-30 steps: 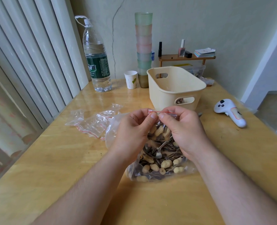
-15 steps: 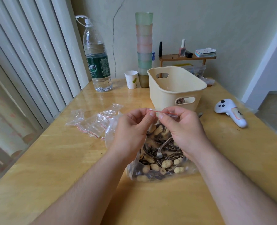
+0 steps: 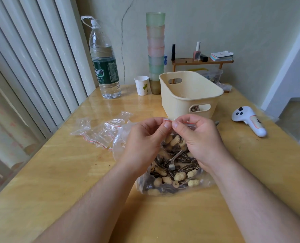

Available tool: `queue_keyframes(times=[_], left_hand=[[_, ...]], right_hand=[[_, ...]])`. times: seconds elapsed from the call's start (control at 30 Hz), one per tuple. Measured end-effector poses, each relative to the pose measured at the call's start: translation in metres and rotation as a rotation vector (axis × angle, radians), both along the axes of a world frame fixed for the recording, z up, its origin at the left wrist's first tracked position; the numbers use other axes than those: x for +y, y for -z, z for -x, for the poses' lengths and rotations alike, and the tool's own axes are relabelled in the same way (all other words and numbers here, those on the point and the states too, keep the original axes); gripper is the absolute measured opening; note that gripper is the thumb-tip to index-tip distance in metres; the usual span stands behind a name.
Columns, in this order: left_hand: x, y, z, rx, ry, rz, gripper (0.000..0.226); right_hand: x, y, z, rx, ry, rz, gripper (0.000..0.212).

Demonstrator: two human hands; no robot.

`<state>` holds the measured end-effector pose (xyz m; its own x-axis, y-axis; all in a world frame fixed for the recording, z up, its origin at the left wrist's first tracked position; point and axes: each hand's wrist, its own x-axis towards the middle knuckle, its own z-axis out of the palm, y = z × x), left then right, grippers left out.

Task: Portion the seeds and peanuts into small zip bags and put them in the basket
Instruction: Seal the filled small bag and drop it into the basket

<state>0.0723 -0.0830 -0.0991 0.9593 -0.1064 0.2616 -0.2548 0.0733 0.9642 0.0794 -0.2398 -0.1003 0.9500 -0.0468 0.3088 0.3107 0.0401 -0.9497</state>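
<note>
Just above the middle of the frame, a small zip bag [image 3: 187,124] is pinched along its red-striped top edge by both hands; only that strip shows, the rest is hidden behind the fingers. The left hand [image 3: 145,137] nips one end between thumb and forefinger, and the right hand [image 3: 198,137] curls round the other end, thumb pressing beside the left one. It looks like the seal is being pressed shut, though I can't tell whether the strip has closed along its whole length.

Directly beneath sits the big open bag of seeds and peanuts [image 3: 173,171], a metal spoon [image 3: 173,162] lying in it. Toward the upper right, just beyond the hands, stands the cream basket [image 3: 189,100], with something dark showing through its handle slot.

My worry is the seal. If a seed is caught in the track or one end stays unpressed, the little bag could spill when it is dropped in the basket. A wrist pressing on the open bag below could also tip nuts onto the tabletop [image 3: 57,172].

Left of centre lies a heap of spare zip bags [image 3: 100,132]. A water bottle [image 3: 104,64] stands in the upper left and a white controller [image 3: 249,120] lies at the right edge.
</note>
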Motion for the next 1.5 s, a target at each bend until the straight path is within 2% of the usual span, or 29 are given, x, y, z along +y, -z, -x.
queue_keyframes(times=[0.1, 0.27, 0.47, 0.53, 0.6, 0.67, 0.73, 0.8, 0.9, 1.0, 1.23, 1.37, 1.5], left_hand=[[0.001, -0.003, 0.000, -0.015, -0.026, -0.044, 0.020], [0.000, -0.008, 0.004, 0.008, -0.049, -0.002, 0.029], [0.002, -0.004, 0.001, -0.041, -0.065, -0.053, 0.018], [0.000, -0.005, 0.002, -0.020, -0.074, -0.015, 0.019], [-0.001, -0.005, 0.002, 0.021, -0.075, 0.051, 0.020], [0.000, -0.005, -0.001, 0.053, -0.082, 0.102, 0.019], [0.002, -0.003, -0.004, 0.064, -0.077, 0.137, 0.021], [0.002, -0.003, -0.004, 0.065, -0.059, 0.145, 0.027], [0.000, -0.003, -0.004, 0.081, -0.045, 0.157, 0.032], [-0.002, -0.003, -0.004, 0.082, -0.055, 0.157, 0.033], [-0.003, -0.001, -0.006, 0.109, -0.069, 0.173, 0.023], [-0.003, -0.001, -0.005, 0.095, -0.041, 0.103, 0.025], [-0.004, 0.004, -0.003, 0.070, 0.061, -0.001, 0.029]], right_hand=[[0.000, 0.000, 0.000, 0.025, -0.021, -0.033, 0.008], [-0.005, 0.002, -0.003, 0.004, 0.003, -0.007, 0.004], [-0.007, 0.001, -0.002, -0.001, 0.013, -0.059, 0.011], [-0.006, 0.001, -0.002, 0.038, 0.000, -0.069, 0.007], [-0.005, 0.001, -0.003, 0.069, -0.011, -0.073, 0.015], [-0.005, 0.001, -0.003, 0.085, -0.016, -0.085, 0.009], [-0.005, 0.001, -0.004, 0.088, -0.002, -0.102, 0.016], [-0.005, 0.000, -0.004, 0.071, 0.045, -0.103, 0.023], [-0.005, 0.000, -0.005, 0.052, 0.076, -0.091, 0.018], [-0.005, 0.001, -0.004, 0.066, 0.080, -0.098, 0.020], [0.002, 0.002, 0.000, 0.105, 0.003, -0.052, 0.011], [0.009, -0.002, 0.000, 0.063, 0.065, -0.086, 0.027], [0.015, -0.010, -0.002, 0.063, 0.103, -0.140, 0.026]])
